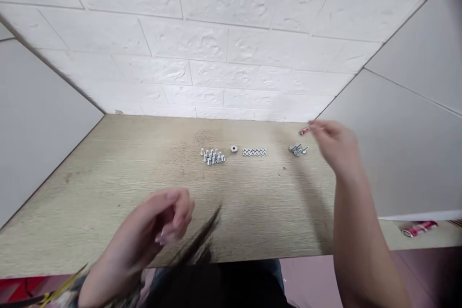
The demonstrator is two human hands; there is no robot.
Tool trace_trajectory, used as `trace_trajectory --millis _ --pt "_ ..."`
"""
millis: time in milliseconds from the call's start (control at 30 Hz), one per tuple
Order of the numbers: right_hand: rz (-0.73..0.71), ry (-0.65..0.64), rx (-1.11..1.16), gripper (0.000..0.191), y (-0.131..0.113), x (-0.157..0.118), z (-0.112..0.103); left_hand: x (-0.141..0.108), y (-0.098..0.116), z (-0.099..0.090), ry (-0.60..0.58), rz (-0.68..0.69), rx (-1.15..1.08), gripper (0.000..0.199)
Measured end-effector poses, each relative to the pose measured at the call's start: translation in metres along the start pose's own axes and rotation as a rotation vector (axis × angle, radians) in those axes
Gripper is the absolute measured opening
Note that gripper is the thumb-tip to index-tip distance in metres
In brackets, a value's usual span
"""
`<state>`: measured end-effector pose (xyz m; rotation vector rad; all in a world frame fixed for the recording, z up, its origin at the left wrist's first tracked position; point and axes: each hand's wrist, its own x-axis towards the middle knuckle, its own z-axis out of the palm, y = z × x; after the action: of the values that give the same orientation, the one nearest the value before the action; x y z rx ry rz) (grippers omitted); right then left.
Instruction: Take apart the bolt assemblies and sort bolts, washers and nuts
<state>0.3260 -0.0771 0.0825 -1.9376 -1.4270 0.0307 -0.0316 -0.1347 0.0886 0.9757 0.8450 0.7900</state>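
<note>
My left hand (pixel 151 231) hangs over the near part of the wood-grain table (pixel 260 216), fingers loosely curled and slightly blurred, holding nothing. My right hand (pixel 335 147) reaches to the far right of the table. Its fingertips are at a small red-and-silver tool (pixel 304 130), perhaps a screwdriver, and I cannot tell whether they grip it. Just below those fingers lie several wing bolts (pixel 298 149). Further left stand a cluster of silver bolts (pixel 212 156), a single washer (pixel 234 149) and a neat row of hex nuts (pixel 254 152).
A white brick-textured wall panel (pixel 216 53) backs the table, with grey side panels (pixel 46 120) on both sides. A red-and-white packet (pixel 419 228) lies on a lower surface beyond the right edge. Dark hair (pixel 197 245) hangs across the lower view.
</note>
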Motion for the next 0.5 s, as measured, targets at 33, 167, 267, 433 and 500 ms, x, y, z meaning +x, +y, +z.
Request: trace_trajectory --millis 33,167,267,433,500 --pt "0.069 -0.088 -0.091 0.029 0.006 0.004 0.009 0.008 0.003 0.002 -0.013 0.018 -0.04 0.035" --pt "0.224 -0.296 -0.364 0.028 0.035 0.009 0.034 0.046 0.017 0.014 -0.038 0.049 -0.107 0.027" --pt "0.278 -0.35 -0.468 0.026 0.047 0.008 0.042 0.073 0.024 0.018 -0.056 0.089 -0.032 0.025" --pt "0.23 -0.386 -0.53 0.023 0.041 0.006 0.041 0.104 0.023 0.008 0.064 0.22 -0.058 0.019" --pt "0.213 -0.388 -0.514 0.02 0.025 0.003 0.035 0.111 0.022 0.008 0.088 0.234 -0.017 0.018"
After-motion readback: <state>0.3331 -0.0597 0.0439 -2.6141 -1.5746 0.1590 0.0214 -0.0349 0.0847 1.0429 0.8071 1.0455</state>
